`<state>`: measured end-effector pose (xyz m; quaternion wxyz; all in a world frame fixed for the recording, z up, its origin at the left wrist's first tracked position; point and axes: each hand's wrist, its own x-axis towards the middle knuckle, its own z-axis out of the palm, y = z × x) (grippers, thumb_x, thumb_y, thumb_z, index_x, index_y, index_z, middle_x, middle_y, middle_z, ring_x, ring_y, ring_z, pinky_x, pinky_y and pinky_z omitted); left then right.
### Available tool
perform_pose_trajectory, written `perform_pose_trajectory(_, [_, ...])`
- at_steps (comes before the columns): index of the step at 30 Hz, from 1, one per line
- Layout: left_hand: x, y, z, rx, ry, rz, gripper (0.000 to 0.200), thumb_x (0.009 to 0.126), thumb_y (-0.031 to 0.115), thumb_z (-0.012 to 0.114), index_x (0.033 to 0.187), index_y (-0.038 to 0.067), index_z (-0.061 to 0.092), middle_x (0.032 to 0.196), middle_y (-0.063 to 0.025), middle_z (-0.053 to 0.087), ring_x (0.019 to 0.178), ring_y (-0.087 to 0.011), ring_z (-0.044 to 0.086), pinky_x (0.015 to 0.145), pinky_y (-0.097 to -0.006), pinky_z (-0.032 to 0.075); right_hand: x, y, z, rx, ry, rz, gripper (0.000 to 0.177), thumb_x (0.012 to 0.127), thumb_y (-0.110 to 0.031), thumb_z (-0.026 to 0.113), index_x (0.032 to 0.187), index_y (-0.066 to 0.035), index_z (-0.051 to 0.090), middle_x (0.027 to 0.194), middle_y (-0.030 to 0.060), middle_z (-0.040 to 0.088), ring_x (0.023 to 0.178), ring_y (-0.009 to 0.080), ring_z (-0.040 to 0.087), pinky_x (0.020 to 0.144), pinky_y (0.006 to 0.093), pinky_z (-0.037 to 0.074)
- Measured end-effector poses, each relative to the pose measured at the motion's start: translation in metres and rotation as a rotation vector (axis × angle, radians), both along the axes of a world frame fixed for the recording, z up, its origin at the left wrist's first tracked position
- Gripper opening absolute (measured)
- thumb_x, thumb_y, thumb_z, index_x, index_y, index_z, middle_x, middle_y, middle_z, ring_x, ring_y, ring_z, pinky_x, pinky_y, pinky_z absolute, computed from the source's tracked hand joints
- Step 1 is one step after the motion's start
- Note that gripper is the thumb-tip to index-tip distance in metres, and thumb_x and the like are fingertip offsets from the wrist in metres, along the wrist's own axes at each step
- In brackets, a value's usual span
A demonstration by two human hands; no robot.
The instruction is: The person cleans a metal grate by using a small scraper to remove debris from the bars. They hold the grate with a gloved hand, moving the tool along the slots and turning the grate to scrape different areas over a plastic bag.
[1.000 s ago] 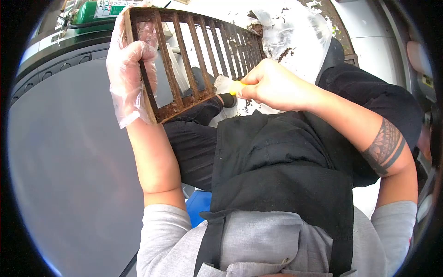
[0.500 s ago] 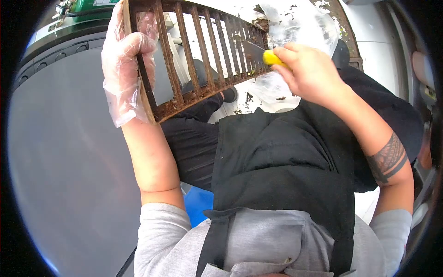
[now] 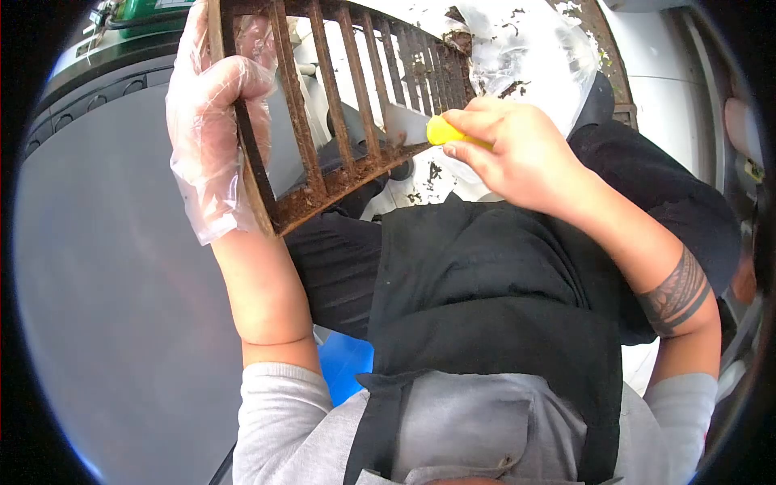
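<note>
A rusty, grimy metal grate [image 3: 346,85] with parallel bars stretches across the upper middle of the head view, tilted up. Its left end frame is gripped by my left hand [image 3: 214,105], which wears a clear plastic glove, thumb over the near side. My right hand [image 3: 521,153] is bare and closed round the yellow handle of a scraper [image 3: 406,125]. The scraper's flat grey blade lies against the grate's lower rail, between bars near the middle. Dark brown crumbs coat that rail, thickest toward the left corner.
Clear plastic sheeting [image 3: 529,52] with dark flakes lies on the floor beyond the grate. A second dirty frame [image 3: 618,73] rests on white tiles at upper right. On the left stands a large grey panel [image 3: 121,267]. A blue object [image 3: 345,364] sits below my left forearm.
My right hand has drawn the scraper left and down along the grate, toward me. The near left corner of the grate has dipped slightly, with my left hand shifting a little left.
</note>
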<state>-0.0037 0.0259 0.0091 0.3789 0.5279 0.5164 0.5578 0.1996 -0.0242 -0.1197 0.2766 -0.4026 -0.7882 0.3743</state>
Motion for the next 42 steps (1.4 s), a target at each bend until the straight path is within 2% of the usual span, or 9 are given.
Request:
perform_pose_trajectory(9, [0.008, 0.002, 0.002, -0.009, 0.033, 0.019, 0.091, 0.058, -0.007, 0.041, 0.149, -0.013, 0.038, 0.137, -0.0256, 0.055, 0.126, -0.0314, 0.058, 0.104, -0.0259, 0.049, -0.018, -0.011, 0.055, 0.276, -0.208, 0.034, 0.009, 0.070, -0.014, 0.066, 0.070, -0.006, 0.069, 0.071, 0.0128, 0.066, 0.068, 0.0295, 0.070, 0.063, 0.0407, 0.057])
perform_pose_trajectory(16, [-0.006, 0.007, 0.011, -0.077, 0.119, 0.023, 0.092, 0.055, -0.009, 0.043, 0.147, -0.013, 0.041, 0.135, -0.0219, 0.058, 0.124, -0.0289, 0.059, 0.104, -0.0257, 0.048, -0.023, 0.026, 0.071, 0.146, -0.378, 0.305, 0.014, 0.074, -0.014, 0.068, 0.074, -0.001, 0.072, 0.078, 0.0188, 0.071, 0.076, 0.0360, 0.072, 0.069, 0.0458, 0.058])
perform_pose_trajectory(18, [-0.036, 0.018, 0.003, -0.146, 0.059, -0.134, 0.088, 0.061, -0.007, 0.046, 0.149, -0.009, 0.039, 0.147, -0.0252, 0.050, 0.138, -0.0335, 0.051, 0.121, -0.0427, 0.037, -0.021, 0.036, 0.052, 0.094, -0.320, 0.275, 0.017, 0.076, -0.015, 0.068, 0.078, 0.001, 0.073, 0.078, 0.0231, 0.070, 0.078, 0.0409, 0.071, 0.072, 0.0491, 0.058])
perform_pose_trajectory(21, [-0.051, 0.018, -0.004, -0.117, 0.001, -0.146, 0.088, 0.060, -0.007, 0.047, 0.147, -0.012, 0.040, 0.145, -0.0261, 0.051, 0.138, -0.0350, 0.051, 0.120, -0.0437, 0.039, -0.014, 0.039, 0.008, 0.013, -0.210, 0.298, 0.019, 0.080, -0.017, 0.069, 0.086, 0.001, 0.074, 0.083, 0.0216, 0.070, 0.081, 0.0388, 0.071, 0.073, 0.0478, 0.057])
perform_pose_trajectory(26, [-0.030, 0.007, 0.005, -0.046, 0.059, -0.034, 0.090, 0.055, -0.010, 0.043, 0.145, -0.012, 0.046, 0.135, -0.0199, 0.058, 0.121, -0.0274, 0.059, 0.102, -0.0244, 0.047, -0.017, 0.016, -0.041, 0.029, 0.099, 0.193, 0.023, 0.086, -0.020, 0.070, 0.102, -0.003, 0.074, 0.088, 0.0145, 0.071, 0.084, 0.0341, 0.070, 0.074, 0.0432, 0.057])
perform_pose_trajectory(30, [-0.025, 0.005, 0.004, -0.020, -0.006, -0.044, 0.090, 0.055, -0.008, 0.044, 0.146, -0.011, 0.046, 0.134, -0.0190, 0.059, 0.119, -0.0257, 0.060, 0.100, -0.0227, 0.047, -0.024, 0.003, -0.059, 0.088, 0.195, 0.134, 0.030, 0.088, -0.012, 0.075, 0.115, 0.001, 0.071, 0.083, 0.0130, 0.065, 0.073, 0.0306, 0.065, 0.065, 0.0367, 0.052])
perform_pose_trajectory(38, [-0.032, 0.002, 0.010, -0.097, 0.156, -0.009, 0.090, 0.055, -0.006, 0.047, 0.146, -0.012, 0.047, 0.131, -0.0170, 0.061, 0.110, -0.0240, 0.061, 0.091, -0.0191, 0.048, -0.039, -0.012, -0.060, -0.064, 0.223, -0.010, 0.033, 0.091, -0.013, 0.076, 0.118, 0.004, 0.069, 0.094, 0.0130, 0.069, 0.079, 0.0271, 0.068, 0.073, 0.0331, 0.054])
perform_pose_trajectory(40, [-0.029, 0.003, 0.009, -0.083, 0.111, -0.007, 0.090, 0.055, -0.006, 0.047, 0.145, -0.012, 0.047, 0.131, -0.0168, 0.061, 0.109, -0.0238, 0.061, 0.091, -0.0192, 0.048, -0.040, -0.014, -0.060, -0.254, 0.198, 0.010, 0.035, 0.094, -0.024, 0.072, 0.123, -0.005, 0.073, 0.115, 0.0135, 0.074, 0.102, 0.0277, 0.072, 0.089, 0.0351, 0.055])
perform_pose_trajectory(42, [-0.033, 0.006, 0.006, -0.072, 0.070, -0.005, 0.091, 0.055, -0.007, 0.048, 0.145, -0.011, 0.047, 0.130, -0.0166, 0.061, 0.109, -0.0237, 0.061, 0.091, -0.0193, 0.048, -0.038, -0.009, -0.061, -0.346, 0.246, 0.053, 0.034, 0.094, -0.024, 0.072, 0.122, -0.004, 0.073, 0.111, 0.0138, 0.075, 0.101, 0.0246, 0.073, 0.089, 0.0334, 0.055])
